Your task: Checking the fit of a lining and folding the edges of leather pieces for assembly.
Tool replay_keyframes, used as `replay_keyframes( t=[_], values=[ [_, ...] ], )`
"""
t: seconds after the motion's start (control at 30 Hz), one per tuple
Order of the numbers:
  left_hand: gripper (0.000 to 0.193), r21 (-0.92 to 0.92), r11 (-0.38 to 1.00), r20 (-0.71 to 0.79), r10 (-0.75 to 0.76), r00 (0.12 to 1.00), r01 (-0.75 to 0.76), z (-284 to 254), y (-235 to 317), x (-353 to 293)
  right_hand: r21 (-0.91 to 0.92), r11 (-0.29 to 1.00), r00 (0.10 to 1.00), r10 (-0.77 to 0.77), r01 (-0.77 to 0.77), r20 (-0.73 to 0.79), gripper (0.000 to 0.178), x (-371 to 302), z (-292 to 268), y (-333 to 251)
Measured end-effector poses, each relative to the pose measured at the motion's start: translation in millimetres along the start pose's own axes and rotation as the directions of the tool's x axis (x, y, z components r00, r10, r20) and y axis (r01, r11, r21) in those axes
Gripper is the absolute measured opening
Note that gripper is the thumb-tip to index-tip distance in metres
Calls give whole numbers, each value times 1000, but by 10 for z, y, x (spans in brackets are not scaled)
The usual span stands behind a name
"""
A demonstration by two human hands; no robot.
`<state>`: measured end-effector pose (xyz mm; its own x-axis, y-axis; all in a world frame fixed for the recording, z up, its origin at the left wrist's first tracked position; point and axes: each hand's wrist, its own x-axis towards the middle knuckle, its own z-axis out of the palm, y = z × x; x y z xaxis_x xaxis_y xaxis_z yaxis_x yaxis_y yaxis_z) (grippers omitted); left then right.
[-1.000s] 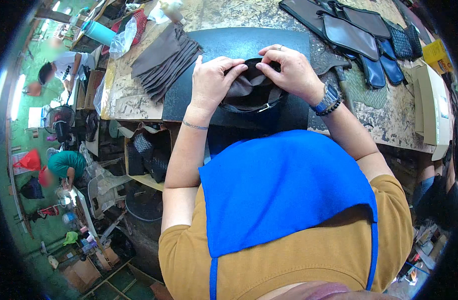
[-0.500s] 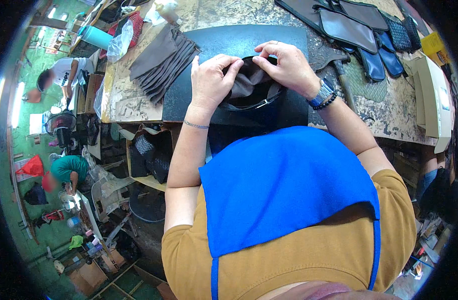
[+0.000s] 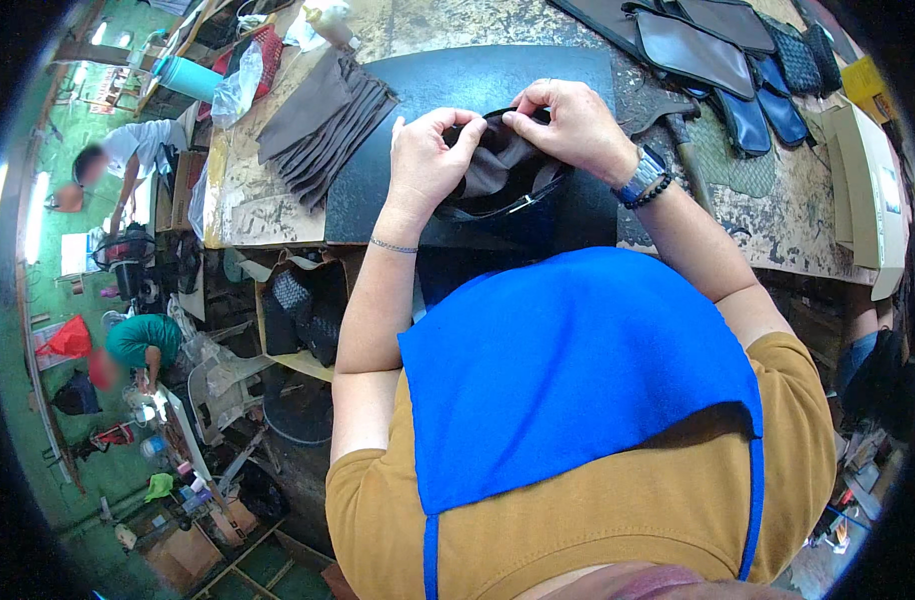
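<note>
A black zippered pouch (image 3: 498, 172) lies with its mouth gaping, and its grey-brown lining shows inside. Along its near edge a small metallic zip part catches the light. My left hand (image 3: 430, 150) pinches the pouch's far rim on the left side between thumb and fingers. A short way to the right, my right hand (image 3: 580, 132) grips the same rim, thumb against forefinger. Beneath the pouch is a smooth dark mat (image 3: 458, 80) on the worn workbench (image 3: 788, 215). The outside underneath the pouch is hidden.
Left of the mat lies a fanned stack of grey-brown pieces (image 3: 323, 125). A hammer (image 3: 683, 150) rests at the right, near several finished pouches (image 3: 693, 55). Cardboard (image 3: 863, 195) stands at the bench's right edge. Two people work farther off at the left.
Both hands keep their pinch on the pouch's rim and have shifted only slightly. At the far left, a person in a white top has stretched an arm downward.
</note>
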<state>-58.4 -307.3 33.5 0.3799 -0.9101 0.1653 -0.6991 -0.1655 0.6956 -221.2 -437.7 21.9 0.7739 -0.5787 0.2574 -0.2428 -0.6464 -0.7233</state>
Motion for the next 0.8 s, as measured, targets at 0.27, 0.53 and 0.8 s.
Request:
replay_keyframes(
  t=[0.27, 0.53, 0.8],
  values=[
    [16, 49, 990, -8, 134, 991, -134, 34, -36, 68, 217, 972, 996, -93, 87, 16, 22, 128, -18, 155],
    [25, 150, 962, 61, 220, 974, -227, -98, 98, 310, 123, 985, 972, -140, 118, 188, 21, 353, -277, 35],
    [37, 99, 982, -189, 175, 966, -158, 49, 87, 43, 76, 997, 985, -47, 35, 168, 22, 208, -356, -48]
  ],
)
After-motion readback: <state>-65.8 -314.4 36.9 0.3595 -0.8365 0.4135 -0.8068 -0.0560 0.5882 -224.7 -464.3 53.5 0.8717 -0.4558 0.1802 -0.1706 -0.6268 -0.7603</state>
